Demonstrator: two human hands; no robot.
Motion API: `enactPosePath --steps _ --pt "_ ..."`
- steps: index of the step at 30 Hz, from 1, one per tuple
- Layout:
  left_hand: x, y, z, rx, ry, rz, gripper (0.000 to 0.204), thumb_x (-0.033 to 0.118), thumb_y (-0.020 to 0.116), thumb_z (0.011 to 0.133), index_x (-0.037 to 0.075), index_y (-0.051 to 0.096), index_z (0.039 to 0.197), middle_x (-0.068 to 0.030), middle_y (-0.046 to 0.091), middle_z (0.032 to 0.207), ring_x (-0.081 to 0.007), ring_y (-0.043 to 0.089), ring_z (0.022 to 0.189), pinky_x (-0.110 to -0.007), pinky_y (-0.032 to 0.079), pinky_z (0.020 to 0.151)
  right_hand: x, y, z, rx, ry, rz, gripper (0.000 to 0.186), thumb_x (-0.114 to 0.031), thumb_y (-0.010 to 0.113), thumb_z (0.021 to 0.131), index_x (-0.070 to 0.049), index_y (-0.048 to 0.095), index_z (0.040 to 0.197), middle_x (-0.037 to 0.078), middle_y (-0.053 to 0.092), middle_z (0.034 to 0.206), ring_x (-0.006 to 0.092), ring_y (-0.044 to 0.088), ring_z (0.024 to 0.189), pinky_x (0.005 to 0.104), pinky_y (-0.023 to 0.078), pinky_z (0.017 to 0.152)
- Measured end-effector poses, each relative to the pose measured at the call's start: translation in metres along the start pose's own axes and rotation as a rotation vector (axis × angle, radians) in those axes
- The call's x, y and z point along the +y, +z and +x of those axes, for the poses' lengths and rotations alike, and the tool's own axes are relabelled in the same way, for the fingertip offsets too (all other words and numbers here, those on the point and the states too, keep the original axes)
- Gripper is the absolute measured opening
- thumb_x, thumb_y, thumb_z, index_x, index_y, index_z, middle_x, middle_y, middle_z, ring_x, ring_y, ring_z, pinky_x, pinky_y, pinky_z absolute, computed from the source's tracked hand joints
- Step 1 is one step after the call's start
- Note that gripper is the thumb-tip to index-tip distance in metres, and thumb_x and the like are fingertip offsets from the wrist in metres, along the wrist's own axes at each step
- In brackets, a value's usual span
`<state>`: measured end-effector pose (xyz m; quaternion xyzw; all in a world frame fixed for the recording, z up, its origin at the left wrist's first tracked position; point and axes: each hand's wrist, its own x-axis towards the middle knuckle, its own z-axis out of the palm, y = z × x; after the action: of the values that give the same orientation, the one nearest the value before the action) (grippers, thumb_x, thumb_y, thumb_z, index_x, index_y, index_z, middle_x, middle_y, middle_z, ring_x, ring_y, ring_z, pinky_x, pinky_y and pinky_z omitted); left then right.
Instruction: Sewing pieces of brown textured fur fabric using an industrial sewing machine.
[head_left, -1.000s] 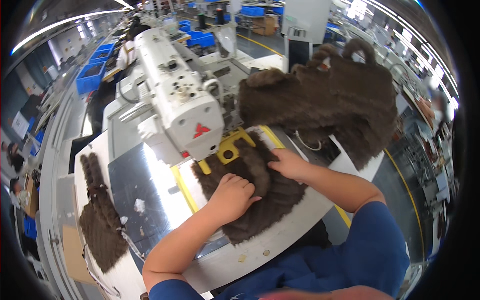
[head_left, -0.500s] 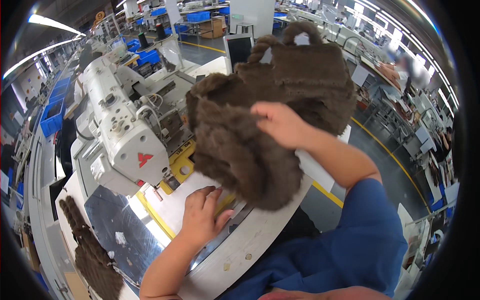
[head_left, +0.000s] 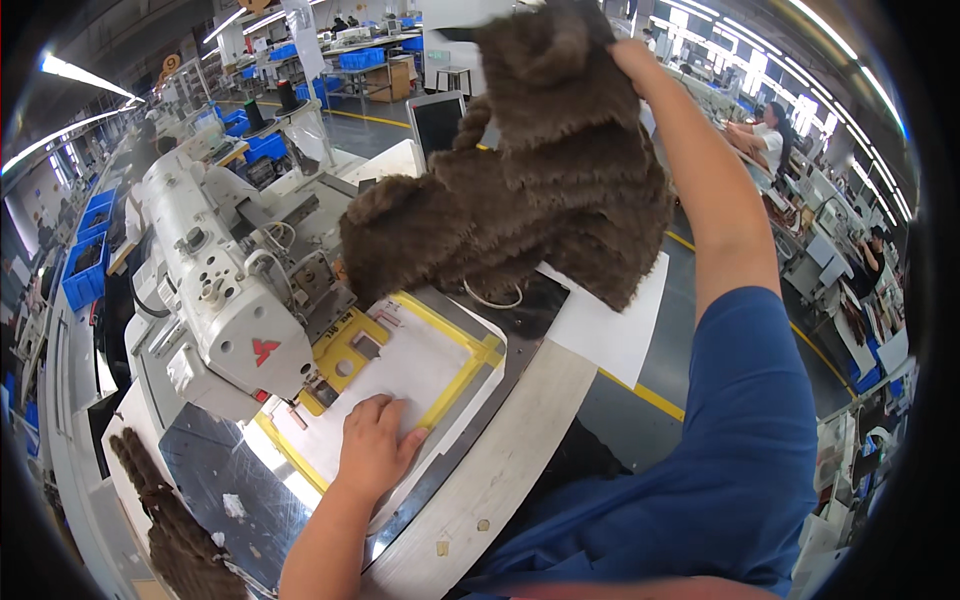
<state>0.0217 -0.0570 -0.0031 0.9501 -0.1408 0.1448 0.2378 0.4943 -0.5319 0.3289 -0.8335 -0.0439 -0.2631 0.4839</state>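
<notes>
My right hand (head_left: 632, 65) is raised at the far side, its fingers closed on the upper edge of a brown fur bag (head_left: 560, 180). A twisted fur handle (head_left: 473, 125) shows at the bag's left; its lower folds hang over the far end of the machine bed. Nearer, my left hand (head_left: 378, 440) lies flat with fingers stretched on the white sheet of a yellow-edged sewing template (head_left: 440, 385). Just left of those fingers is the head of a white sewing machine (head_left: 235, 290), its presser area above the template. Nothing shows in the left hand.
Another brown fur piece (head_left: 185, 530) lies at the near left beside a shiny metal plate (head_left: 215, 460). White paper (head_left: 620, 330) juts past the table's right edge. Thread cones (head_left: 287, 97) stand behind the machine. Blue bins (head_left: 87, 255) line the left, and a person (head_left: 770, 140) sits at the far right.
My right hand has lifted the fur bag up and away, uncovering more of the yellow-edged template and a white cable. My left hand stays on the template, and the view has shifted slightly.
</notes>
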Motion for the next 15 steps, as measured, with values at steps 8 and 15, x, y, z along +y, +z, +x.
enactPosePath --steps 8,15 --pt "0.0 -0.002 -0.001 -0.028 -0.02 0.001 0.048 0.032 0.082 0.09 0.003 0.071 0.126 -0.021 0.066 0.134 -0.0408 0.06 0.126 -0.05 0.046 0.11 0.128 -0.028 -0.023 -0.055 0.16 -0.254 0.039 -0.022 0.072 0.095 0.014 0.075 0.109 0.023 0.078 0.103 0.0312 0.077 0.09 0.048 0.059 0.074" --pt "-0.001 -0.001 -0.001 -0.041 -0.053 0.008 0.048 0.03 0.082 0.09 0.004 0.071 0.129 -0.0203 0.064 0.137 -0.0403 0.059 0.128 -0.049 0.047 0.111 0.075 -0.028 -0.049 0.059 0.067 -0.777 0.069 -0.055 0.064 0.098 0.01 0.075 0.121 0.035 0.071 0.129 0.0477 0.069 0.124 0.0541 0.054 0.104"
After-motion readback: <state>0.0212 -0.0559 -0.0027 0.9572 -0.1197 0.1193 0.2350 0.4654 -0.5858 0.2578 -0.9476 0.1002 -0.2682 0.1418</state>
